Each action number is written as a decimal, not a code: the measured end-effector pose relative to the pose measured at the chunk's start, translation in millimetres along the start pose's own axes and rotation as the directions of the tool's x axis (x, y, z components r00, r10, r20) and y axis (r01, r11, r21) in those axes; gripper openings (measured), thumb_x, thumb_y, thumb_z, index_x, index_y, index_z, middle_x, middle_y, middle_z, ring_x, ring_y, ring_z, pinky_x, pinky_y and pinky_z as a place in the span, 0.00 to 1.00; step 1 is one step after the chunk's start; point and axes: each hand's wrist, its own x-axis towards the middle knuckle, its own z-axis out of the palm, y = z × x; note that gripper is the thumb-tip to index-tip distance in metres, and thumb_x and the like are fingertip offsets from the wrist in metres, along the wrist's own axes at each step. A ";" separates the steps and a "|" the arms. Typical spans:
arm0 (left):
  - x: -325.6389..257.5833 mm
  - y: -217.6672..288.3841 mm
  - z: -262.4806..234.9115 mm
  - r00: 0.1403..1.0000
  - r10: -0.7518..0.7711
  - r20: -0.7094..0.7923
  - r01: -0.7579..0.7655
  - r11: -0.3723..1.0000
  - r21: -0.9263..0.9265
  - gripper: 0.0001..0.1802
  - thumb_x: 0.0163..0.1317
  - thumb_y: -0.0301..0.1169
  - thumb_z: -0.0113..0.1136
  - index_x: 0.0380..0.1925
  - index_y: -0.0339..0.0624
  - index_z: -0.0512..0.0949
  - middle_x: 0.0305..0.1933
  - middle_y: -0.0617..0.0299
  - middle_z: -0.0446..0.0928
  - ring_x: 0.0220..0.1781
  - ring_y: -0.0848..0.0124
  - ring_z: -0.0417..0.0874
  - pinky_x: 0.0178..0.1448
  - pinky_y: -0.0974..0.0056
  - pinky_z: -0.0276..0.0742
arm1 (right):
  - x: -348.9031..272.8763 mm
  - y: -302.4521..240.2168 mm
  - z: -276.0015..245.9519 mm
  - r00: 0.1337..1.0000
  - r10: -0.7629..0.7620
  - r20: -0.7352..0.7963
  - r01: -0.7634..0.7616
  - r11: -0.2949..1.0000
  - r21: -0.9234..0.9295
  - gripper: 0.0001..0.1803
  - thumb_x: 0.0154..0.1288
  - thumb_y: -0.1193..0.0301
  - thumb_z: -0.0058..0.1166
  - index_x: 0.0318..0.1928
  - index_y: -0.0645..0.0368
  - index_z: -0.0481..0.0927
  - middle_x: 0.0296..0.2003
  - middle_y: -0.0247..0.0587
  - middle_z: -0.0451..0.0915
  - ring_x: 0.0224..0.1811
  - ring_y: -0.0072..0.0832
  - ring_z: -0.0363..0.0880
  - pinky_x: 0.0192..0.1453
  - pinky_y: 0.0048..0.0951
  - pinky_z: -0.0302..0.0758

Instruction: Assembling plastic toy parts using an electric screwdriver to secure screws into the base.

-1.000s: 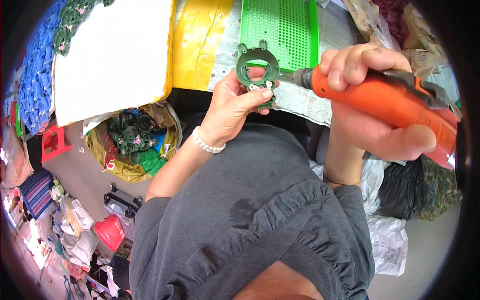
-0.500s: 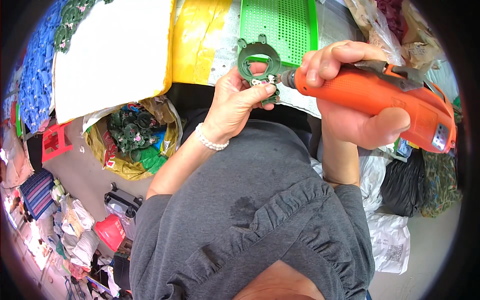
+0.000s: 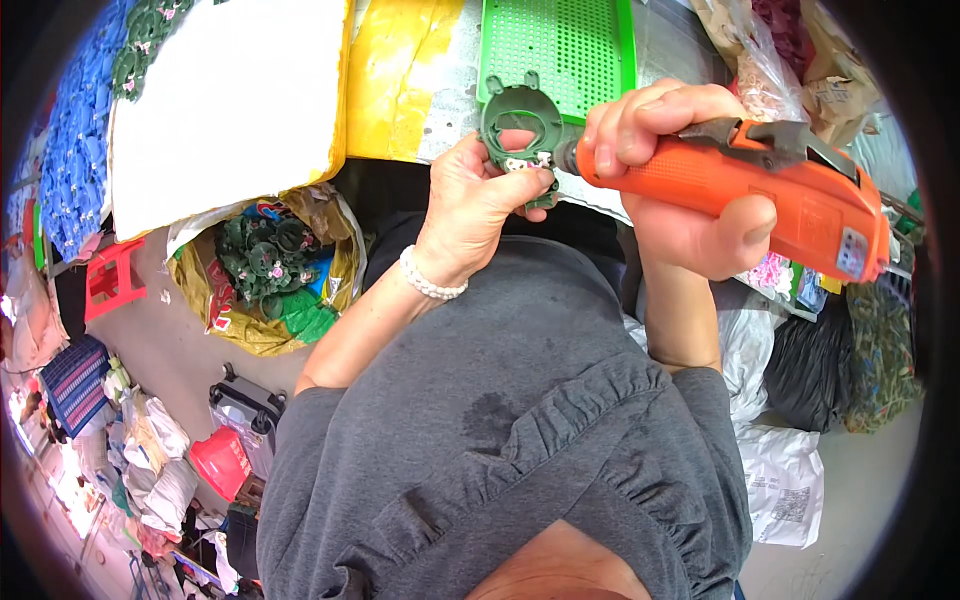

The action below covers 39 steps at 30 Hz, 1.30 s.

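Left hand (image 3: 480, 205) pinched a dark green plastic ring (image 3: 522, 130) at twelve o'clock, right hand (image 3: 690, 190) wrapped round an orange power screwdriver (image 3: 740, 185), tip against the ring, green perforated tray (image 3: 560, 45) just behind.

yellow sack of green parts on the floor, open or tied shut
Open: the yellow sack's mouth gapes, showing dark green flowered parts piled inside.

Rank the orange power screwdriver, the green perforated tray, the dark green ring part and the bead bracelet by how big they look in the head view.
1. orange power screwdriver, though nearness inflates it
2. green perforated tray
3. dark green ring part
4. bead bracelet
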 end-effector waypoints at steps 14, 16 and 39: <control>-0.4 -6.5 -1.1 0.997 -0.082 0.012 0.083 0.996 -0.031 0.27 0.49 0.18 0.65 0.50 0.37 0.68 0.35 0.59 0.76 0.30 0.71 0.80 0.30 0.70 0.78 | 27.0 24.6 -62.8 0.874 -0.032 -0.484 -0.065 0.981 -0.183 0.26 0.59 0.51 0.49 0.38 0.65 0.72 0.28 0.42 0.72 0.29 0.29 0.71 0.35 0.32 0.71; 0.2 -6.5 -0.5 0.996 -0.087 -0.011 0.086 0.996 -0.030 0.25 0.49 0.18 0.64 0.49 0.37 0.68 0.35 0.59 0.76 0.30 0.71 0.81 0.30 0.70 0.78 | 30.5 31.9 -60.8 0.865 -0.086 -0.494 -0.049 0.966 -0.254 0.25 0.58 0.52 0.50 0.38 0.65 0.72 0.27 0.42 0.72 0.29 0.29 0.71 0.34 0.32 0.72; 1.5 -10.0 -3.7 0.981 -0.157 0.113 0.155 0.988 0.024 0.22 0.52 0.22 0.61 0.49 0.43 0.70 0.45 0.53 0.78 0.36 0.69 0.81 0.37 0.69 0.79 | 35.9 43.8 -62.3 0.894 -0.095 -0.438 -0.044 0.954 -0.298 0.26 0.58 0.51 0.48 0.35 0.67 0.72 0.23 0.43 0.71 0.24 0.32 0.70 0.31 0.32 0.71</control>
